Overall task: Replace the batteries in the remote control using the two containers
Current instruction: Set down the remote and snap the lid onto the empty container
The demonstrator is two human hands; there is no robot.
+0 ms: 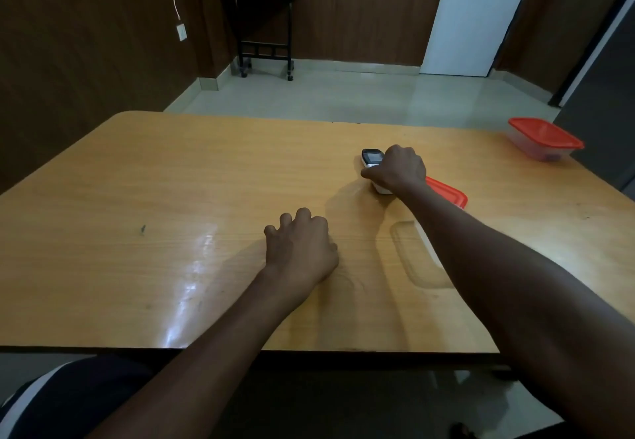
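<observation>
A white remote control with a dark display lies on the wooden table, right of centre. My right hand is closed over its near part, gripping it. My left hand rests knuckles-up on the table with fingers curled and nothing visible in it. A clear container with a red lid stands at the far right edge. A second red-lidded container lies just behind my right forearm, mostly hidden by it.
The table's front edge runs close to my body. Beyond the table is a tiled floor, a small dark side table with a white pot, and a white door.
</observation>
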